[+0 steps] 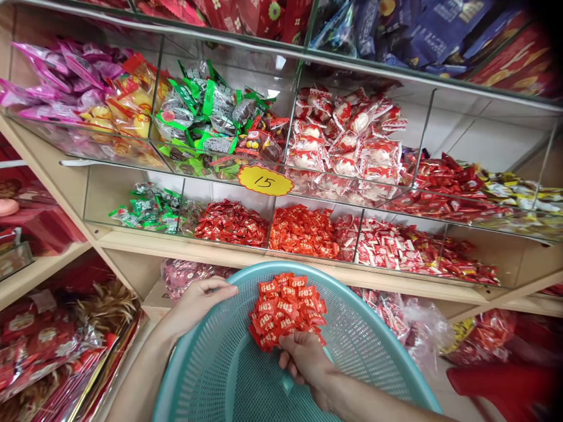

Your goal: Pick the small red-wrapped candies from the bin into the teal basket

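A large teal plastic basket (365, 334) with perforated walls stands below the shelves. My left hand (202, 299) grips its left rim, fingers over the edge. Inside the basket's outline, my right hand (303, 363) is closed at the near edge of a heap of small red wrapped candies (285, 308). Bits of teal plastic show beside and below its fingers, like parts of a scoop under the heap. The candies hide most of that holder, so its shape is unclear. Behind the rim, a shelf compartment holds matching orange-red candies (301, 231).
Clear-fronted shelf bins hold green-wrapped sweets (215, 111), red-and-white packets (347, 135) and purple packets (74, 76). A yellow price tag (265, 180) reads 15. Bagged goods (404, 322) lie under the lower shelf. Red packages (39, 334) are stacked at the left.
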`<action>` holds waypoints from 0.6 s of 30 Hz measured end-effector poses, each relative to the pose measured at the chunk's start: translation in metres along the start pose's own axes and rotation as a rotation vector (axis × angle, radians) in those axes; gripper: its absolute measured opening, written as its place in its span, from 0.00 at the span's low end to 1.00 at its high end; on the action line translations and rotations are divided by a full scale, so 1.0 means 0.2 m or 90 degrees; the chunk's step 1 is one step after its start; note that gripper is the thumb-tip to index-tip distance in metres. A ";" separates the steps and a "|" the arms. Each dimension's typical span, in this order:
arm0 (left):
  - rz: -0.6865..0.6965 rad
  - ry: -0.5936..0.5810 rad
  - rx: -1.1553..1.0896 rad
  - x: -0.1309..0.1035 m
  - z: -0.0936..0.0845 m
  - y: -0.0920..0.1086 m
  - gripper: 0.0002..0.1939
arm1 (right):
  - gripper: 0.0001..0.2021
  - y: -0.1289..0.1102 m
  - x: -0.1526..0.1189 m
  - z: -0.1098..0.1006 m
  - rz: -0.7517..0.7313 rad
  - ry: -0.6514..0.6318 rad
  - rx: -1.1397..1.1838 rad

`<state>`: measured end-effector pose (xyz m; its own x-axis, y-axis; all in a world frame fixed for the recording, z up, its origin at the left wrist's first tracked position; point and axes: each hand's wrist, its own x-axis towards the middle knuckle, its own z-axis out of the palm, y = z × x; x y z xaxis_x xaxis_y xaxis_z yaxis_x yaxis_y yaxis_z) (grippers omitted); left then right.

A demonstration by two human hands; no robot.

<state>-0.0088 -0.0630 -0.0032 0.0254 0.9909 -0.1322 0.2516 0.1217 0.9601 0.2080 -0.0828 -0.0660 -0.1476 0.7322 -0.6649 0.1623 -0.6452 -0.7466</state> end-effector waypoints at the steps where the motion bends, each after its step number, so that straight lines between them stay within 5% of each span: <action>1: 0.001 0.001 -0.002 0.00 0.00 0.00 0.14 | 0.12 0.01 0.00 0.00 0.007 0.003 -0.011; 18: 0.009 -0.010 -0.002 0.01 0.00 -0.04 0.12 | 0.15 0.02 0.03 0.03 0.003 0.071 -0.020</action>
<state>-0.0115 -0.0623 -0.0106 0.0444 0.9915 -0.1219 0.2487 0.1072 0.9626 0.2015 -0.0821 -0.0731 -0.0376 0.7501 -0.6602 0.1936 -0.6427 -0.7412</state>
